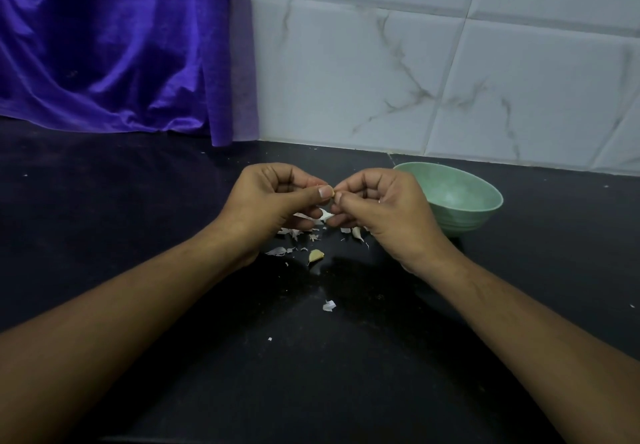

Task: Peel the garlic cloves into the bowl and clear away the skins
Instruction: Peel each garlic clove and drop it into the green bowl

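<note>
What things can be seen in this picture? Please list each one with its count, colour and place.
held clove: one, pale, mostly hidden, between the fingertips of both hands
loose clove: one, yellowish, on the counter below the hands
skins: many, white, scattered on the counter under the hands
bowl: one, pale green, on the counter beside the right hand
counter: one, black, across the lower view
cloth: one, purple, hanging at back left
wall tiles: several, white with grey veins, back right
left hand: one, pinches the held clove
right hand: one, pinches the held clove
</note>
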